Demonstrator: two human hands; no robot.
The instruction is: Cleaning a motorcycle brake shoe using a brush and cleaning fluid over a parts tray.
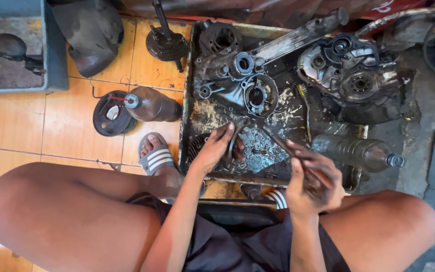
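Nearest the camera are the person's bare knees and dark shorts (pixel 237 236), with the two hands reaching forward from between them. The left hand (pixel 212 150) curls its fingers around a dark, greasy ring-shaped metal part (pixel 235 146), gripping it low inside the shallow, oil-stained rectangular metal tray (pixel 190 100). The right hand (pixel 312 181), at the tray's 5 o'clock corner, is closed around the handle of a long thin brush (pixel 290 151) whose tip points toward 10 o'clock and lies near the ring part.

At 9 o'clock from the tray, on the orange tiled floor (pixel 16 126), lie a black round metal disc (pixel 111 114) and a dark plastic bottle (pixel 152 105) on its side, touching the disc. A foot in a grey striped sandal (pixel 156 157) rests just beside the tray. In the tray's 12 o'clock half sits a grimy grey engine casing (pixel 237 80). At 2 o'clock lies a second round engine casing (pixel 353 75), and at 4 o'clock a clear plastic bottle (pixel 358 151) lies on its side.
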